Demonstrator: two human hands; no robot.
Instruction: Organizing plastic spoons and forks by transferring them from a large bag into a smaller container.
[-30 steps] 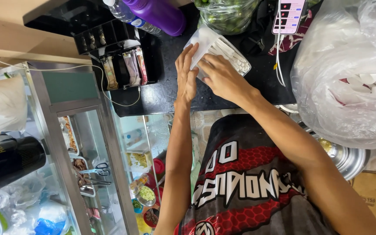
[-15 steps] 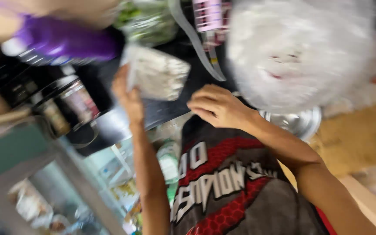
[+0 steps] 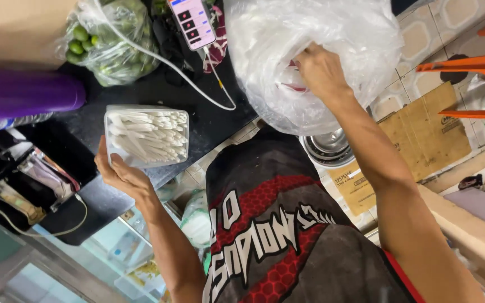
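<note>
My left hand (image 3: 120, 175) holds a clear rectangular plastic box (image 3: 146, 136) packed with several white plastic sticks or spoons, just above the black counter (image 3: 197, 106). My right hand (image 3: 320, 68) is pushed into a large translucent plastic bag (image 3: 310, 50) at the counter's right end, fingers curled on something white and red inside; what it grips is hidden by the plastic.
A bag of green limes (image 3: 110, 39), a phone (image 3: 193, 21) on a white cable, and a purple bottle (image 3: 23, 92) lie on the counter. A black rack of jars (image 3: 29, 179) sits at left. Metal bowls (image 3: 328, 147), cardboard (image 3: 422, 140) and an orange stool (image 3: 472, 73) are at right.
My right hand left the box and reached right into the big plastic bag. My left hand now holds the box alone, and the view swung to the right.
</note>
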